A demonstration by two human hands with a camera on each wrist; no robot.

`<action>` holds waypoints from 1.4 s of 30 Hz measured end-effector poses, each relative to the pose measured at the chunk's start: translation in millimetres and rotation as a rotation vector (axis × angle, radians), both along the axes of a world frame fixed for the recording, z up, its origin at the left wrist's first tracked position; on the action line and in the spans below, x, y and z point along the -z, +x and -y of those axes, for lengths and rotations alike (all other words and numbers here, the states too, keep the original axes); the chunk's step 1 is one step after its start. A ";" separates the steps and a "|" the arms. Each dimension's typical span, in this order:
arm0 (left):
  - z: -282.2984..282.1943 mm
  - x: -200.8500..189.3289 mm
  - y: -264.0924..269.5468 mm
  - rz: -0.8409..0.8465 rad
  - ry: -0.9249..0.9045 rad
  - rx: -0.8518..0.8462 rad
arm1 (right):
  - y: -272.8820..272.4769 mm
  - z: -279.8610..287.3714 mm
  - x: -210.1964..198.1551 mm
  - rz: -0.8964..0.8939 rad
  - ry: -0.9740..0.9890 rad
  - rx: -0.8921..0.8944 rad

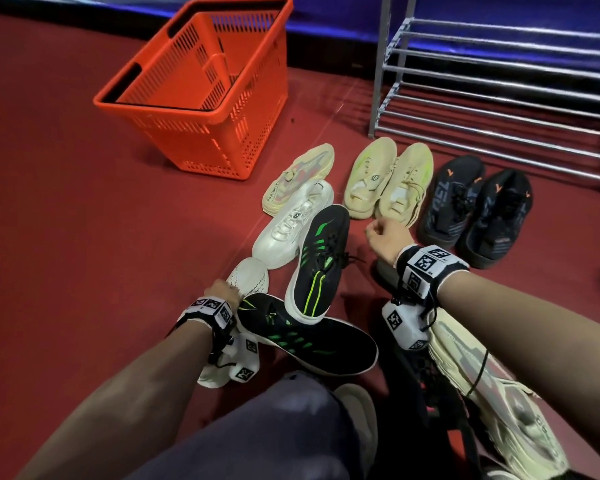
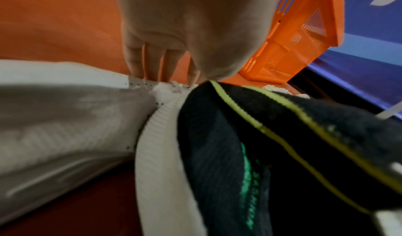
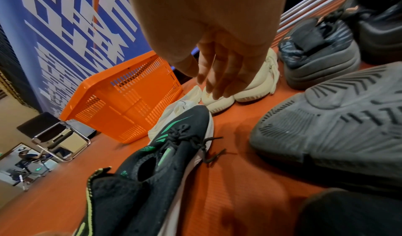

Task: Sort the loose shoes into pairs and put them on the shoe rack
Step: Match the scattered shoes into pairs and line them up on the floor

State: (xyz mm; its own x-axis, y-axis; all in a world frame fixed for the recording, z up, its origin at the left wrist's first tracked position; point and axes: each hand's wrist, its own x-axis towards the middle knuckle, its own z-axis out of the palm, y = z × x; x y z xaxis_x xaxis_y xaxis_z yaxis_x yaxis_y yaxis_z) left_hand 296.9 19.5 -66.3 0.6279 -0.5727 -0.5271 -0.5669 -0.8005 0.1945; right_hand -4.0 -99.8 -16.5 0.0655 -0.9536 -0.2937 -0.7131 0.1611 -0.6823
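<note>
Pairs of cream shoes [image 1: 388,181] and black shoes [image 1: 475,206] wait beside the bare shoe rack [image 1: 499,81], while the left hand [image 1: 222,292] grasps a white shoe [image 1: 248,277] and the right hand [image 1: 387,237] hangs loose, empty.

You have a perforated, glossy plastic basket [image 1: 201,98] on a matt, finely ribbed red floor [image 1: 84,209]. The shoe rack [image 1: 499,81] looks like bright metal tubing. The black-and-green shoe [image 1: 317,261] is matt knit cloth with a ribbed white sole.

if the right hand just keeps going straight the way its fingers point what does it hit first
Most likely the heel of the left shoe of the cream pair just beyond the right hand. In the right wrist view its fingertips hang right above that heel, though depth is uncertain.
</note>
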 end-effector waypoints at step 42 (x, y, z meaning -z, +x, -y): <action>37.1 -33.7 -59.7 0.266 -0.434 -0.167 | -69.6 6.3 -4.5 -0.079 0.072 0.031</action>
